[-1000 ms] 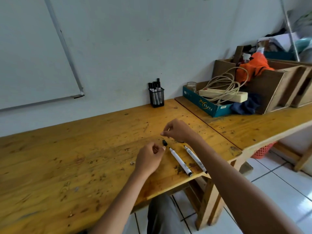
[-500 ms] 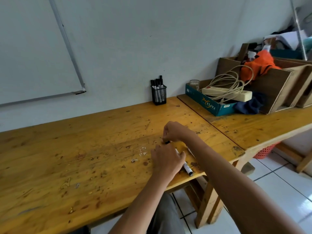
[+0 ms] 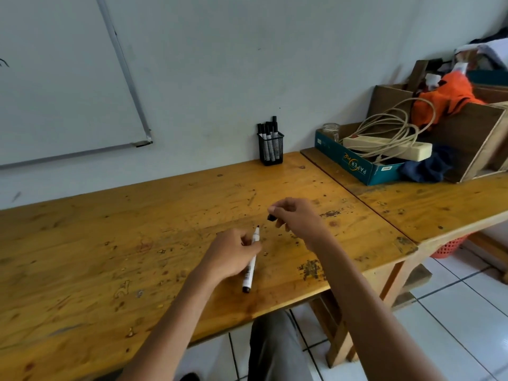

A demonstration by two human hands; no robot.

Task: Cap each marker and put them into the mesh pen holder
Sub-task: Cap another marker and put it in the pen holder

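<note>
The left hand has its grip closed around the middle of a white marker, and the right hand pinches a small black cap just past the marker's tip, not touching it. The marker is long and thin, its bare black tip pointing up and away toward the wall, its back end low over the wooden counter. Far back by the wall stands the black mesh pen holder with more markers inside.

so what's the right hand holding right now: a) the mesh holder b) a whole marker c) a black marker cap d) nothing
c: the right hand pinches a small black cap in its fingertips, clear of the uncapped marker that the left hand holds.
</note>
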